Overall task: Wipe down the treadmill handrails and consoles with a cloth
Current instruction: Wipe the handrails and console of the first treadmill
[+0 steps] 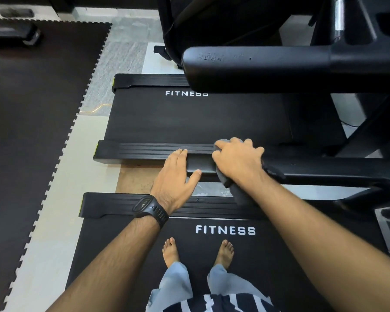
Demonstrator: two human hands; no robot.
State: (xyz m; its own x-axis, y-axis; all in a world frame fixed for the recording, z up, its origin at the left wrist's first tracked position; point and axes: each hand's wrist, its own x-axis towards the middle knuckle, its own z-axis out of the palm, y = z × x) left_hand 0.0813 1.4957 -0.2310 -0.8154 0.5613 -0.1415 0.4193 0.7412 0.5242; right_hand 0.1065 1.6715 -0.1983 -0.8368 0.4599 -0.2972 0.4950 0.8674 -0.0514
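Observation:
I stand barefoot on a black treadmill belt marked FITNESS. Its left handrail is a black bar running from the right to a free end in mid frame. My right hand grips a dark grey cloth wrapped over the handrail, with a fold hanging below the wrist. My left hand, with a black watch on the wrist, rests on the rail's free end, fingers straight over the top and thumb along the near side. The console is mostly out of view at the right edge.
A second treadmill lies parallel beyond, its thick black handrail high in the frame. A strip of bare floor separates the two decks. Dark interlocking floor mats cover the left side.

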